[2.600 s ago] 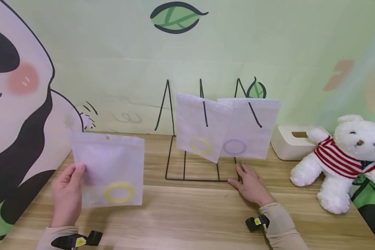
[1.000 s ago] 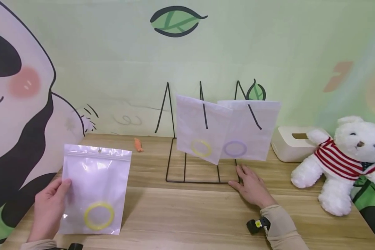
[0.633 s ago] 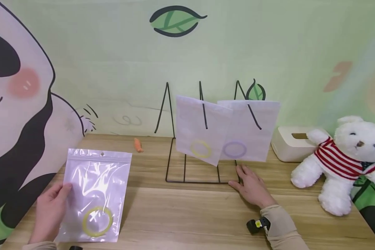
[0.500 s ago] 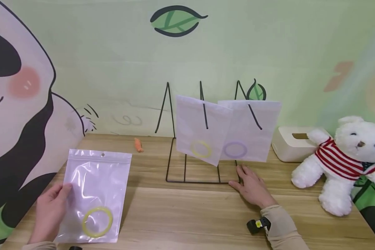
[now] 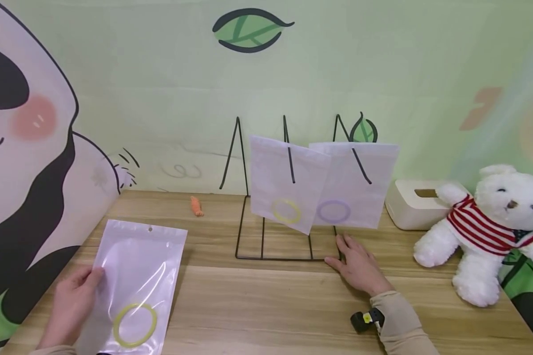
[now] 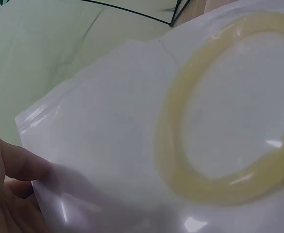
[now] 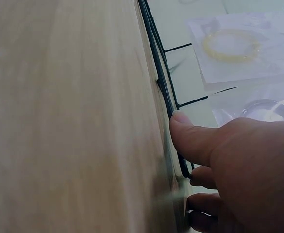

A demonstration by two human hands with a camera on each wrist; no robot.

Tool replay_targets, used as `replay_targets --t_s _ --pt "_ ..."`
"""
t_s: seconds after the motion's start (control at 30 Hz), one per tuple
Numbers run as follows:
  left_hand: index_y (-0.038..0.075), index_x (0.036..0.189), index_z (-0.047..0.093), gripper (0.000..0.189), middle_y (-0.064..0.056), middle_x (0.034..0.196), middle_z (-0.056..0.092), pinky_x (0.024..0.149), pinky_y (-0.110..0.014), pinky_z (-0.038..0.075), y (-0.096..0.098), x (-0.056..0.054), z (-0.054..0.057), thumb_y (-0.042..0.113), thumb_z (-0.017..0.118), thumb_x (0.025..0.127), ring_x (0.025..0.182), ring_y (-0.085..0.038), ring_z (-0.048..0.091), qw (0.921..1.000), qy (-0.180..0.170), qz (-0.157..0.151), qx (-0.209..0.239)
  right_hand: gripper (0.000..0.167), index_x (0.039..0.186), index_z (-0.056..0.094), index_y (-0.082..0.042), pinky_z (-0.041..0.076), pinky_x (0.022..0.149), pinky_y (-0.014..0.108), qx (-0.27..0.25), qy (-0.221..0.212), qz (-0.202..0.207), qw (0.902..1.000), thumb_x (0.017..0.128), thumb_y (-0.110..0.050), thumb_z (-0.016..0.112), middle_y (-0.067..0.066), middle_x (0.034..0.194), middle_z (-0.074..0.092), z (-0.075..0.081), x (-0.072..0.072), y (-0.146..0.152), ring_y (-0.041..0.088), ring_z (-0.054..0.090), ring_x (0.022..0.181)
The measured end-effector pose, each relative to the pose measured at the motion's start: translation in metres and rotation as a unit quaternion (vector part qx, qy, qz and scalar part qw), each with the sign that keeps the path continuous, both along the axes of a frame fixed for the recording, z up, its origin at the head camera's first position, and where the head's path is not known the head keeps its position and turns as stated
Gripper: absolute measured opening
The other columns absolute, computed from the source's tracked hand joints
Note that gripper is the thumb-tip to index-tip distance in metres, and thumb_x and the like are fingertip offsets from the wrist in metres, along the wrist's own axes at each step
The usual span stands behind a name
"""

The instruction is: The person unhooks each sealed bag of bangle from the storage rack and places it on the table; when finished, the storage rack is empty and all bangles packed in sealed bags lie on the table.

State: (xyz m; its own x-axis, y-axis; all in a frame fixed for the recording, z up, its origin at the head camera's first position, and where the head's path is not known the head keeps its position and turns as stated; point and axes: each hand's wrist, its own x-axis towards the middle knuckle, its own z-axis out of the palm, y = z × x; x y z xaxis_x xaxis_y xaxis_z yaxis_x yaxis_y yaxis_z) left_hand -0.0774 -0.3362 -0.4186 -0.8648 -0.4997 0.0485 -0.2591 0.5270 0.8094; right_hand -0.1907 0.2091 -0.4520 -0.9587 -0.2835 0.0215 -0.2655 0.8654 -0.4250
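Note:
My left hand (image 5: 73, 303) pinches the left edge of a white, glossy zip bag (image 5: 129, 266) between thumb and fingers. A yellow ring (image 5: 115, 326) shows through its lower part; the left wrist view shows this ring (image 6: 168, 131) large. The bag leans back above the table. A black wire rack (image 5: 275, 259) has three hooks, and the left one is bare. A bag with a yellow ring (image 5: 266, 172) hangs on the middle hook, partly overlapping a bag with a purple ring (image 5: 373, 197) on the right hook. My right hand (image 5: 360, 266) rests against the rack's front right corner, thumb (image 7: 188, 133) on the bar.
A small orange object (image 5: 196, 206) lies on the wooden table (image 5: 248, 305) near the wall. Right of the rack stand a white tissue box (image 5: 408, 212) and a white teddy bear (image 5: 484, 231) in a striped shirt. A panda-printed backdrop (image 5: 160, 98) closes off the back.
My left hand has brought the bag lower and closer to me, tilting its top away. The orange object has come into view from behind it. My right hand stays at the rack corner.

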Motion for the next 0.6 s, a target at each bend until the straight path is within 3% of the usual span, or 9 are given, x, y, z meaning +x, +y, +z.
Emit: replay_targets --t_s 0.13,0.27,0.6 --pt "-0.011 0.119 0.06 0.044 -0.007 0.093 0.065 0.063 -0.017 0.039 -0.005 0.003 -0.003 0.027 0.046 0.102 0.075 0.002 0.045 0.9996 -0.026 -0.002 -0.013 0.072 0.147 0.032 0.006 0.023 0.105 0.069 0.002 0.003 0.003 1.0 0.098 -0.041 0.055 0.031 0.152 0.026 0.0 0.0 0.0 0.049 0.025 0.138" --pt "-0.012 0.124 0.057 0.048 -0.026 0.113 0.061 0.063 -0.018 0.039 -0.008 0.005 -0.003 0.029 0.045 0.102 0.077 0.003 0.045 0.9985 -0.052 0.001 -0.016 0.071 0.147 0.032 0.006 0.023 0.105 0.068 0.005 0.004 0.004 1.0 0.099 -0.04 0.055 0.031 0.151 0.026 -0.001 0.0 0.0 0.049 0.025 0.138" --pt "-0.014 0.126 0.054 0.05 -0.033 0.121 0.056 0.065 -0.021 0.04 -0.014 0.004 -0.004 0.029 0.041 0.103 0.089 -0.017 0.05 0.9951 -0.083 -0.036 -0.041 0.072 0.147 0.031 0.007 0.022 0.105 0.068 0.007 0.001 0.004 1.0 0.099 -0.041 0.054 0.031 0.151 0.026 0.0 0.0 0.0 0.049 0.025 0.138"
